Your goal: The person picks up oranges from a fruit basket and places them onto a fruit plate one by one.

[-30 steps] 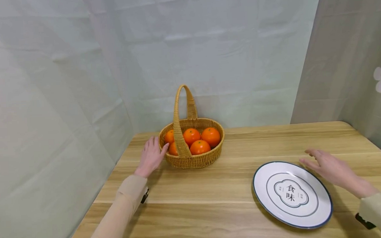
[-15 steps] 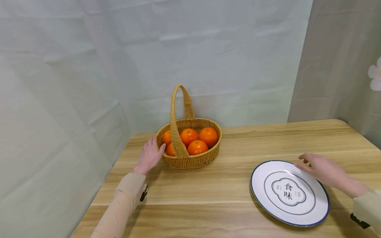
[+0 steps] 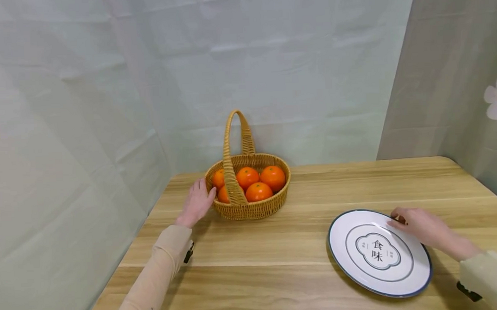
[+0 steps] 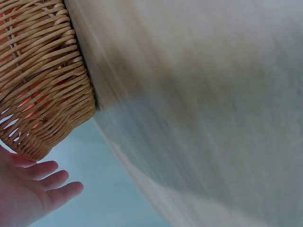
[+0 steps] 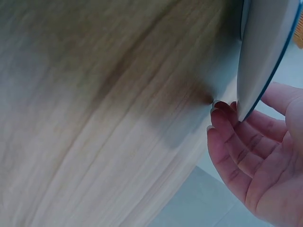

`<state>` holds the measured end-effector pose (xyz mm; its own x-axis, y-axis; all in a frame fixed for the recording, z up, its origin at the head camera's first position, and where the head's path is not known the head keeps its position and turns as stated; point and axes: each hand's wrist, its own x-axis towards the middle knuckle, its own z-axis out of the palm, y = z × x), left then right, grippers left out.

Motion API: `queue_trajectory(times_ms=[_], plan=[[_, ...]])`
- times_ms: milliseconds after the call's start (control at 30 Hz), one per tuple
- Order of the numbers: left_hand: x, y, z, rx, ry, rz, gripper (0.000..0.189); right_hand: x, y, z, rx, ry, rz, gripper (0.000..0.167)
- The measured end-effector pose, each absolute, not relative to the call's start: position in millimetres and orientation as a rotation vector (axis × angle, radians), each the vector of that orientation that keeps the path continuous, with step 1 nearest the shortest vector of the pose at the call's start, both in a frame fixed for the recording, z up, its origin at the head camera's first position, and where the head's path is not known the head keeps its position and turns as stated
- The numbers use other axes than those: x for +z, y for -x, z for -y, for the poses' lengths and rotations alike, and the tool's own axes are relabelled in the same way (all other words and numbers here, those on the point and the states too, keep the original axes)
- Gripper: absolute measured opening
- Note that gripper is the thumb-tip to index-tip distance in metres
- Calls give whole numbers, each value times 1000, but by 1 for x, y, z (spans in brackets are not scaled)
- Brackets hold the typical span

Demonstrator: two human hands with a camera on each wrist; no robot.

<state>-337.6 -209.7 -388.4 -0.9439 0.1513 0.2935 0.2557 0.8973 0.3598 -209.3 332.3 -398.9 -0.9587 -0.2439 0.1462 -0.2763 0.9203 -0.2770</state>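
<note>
My left hand (image 3: 196, 201) rests at the left end of a woven wicker basket (image 3: 253, 211), thumb by the rim. In the left wrist view its fingers (image 4: 56, 180) stretch out loosely beside the basket's wickerwork (image 4: 45, 80). Several oranges (image 3: 258, 191) fill the basket, partly hidden by its tall arched handle (image 3: 229, 165). At the right, my right hand (image 3: 428, 228) holds the upper right rim of a white plate (image 3: 339, 236) with a blue edge. The right wrist view shows curled fingers (image 5: 236, 153) under the plate (image 5: 265, 52) and the thumb on its upper side.
Both things stand on a light wooden table (image 3: 254, 284), with bare wood between basket and plate. Pale cloth (image 3: 303, 78) hangs close behind the table's far edge and along its left side. A grey curtain (image 3: 449, 72) hangs at the right.
My right hand has moved left and down onto the plate's rim, and its fingers have curled around it. The left hand stays at the basket.
</note>
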Motion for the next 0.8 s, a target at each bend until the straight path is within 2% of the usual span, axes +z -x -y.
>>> queue_trajectory(times_ms=[500,800], plan=[[-388,339,207,-631,333,2791,58,-399,208,-333,480,-442,2961,13],[-389,339,208,-645,288,2784,60,-399,210,-332,458,-421,2989,14]])
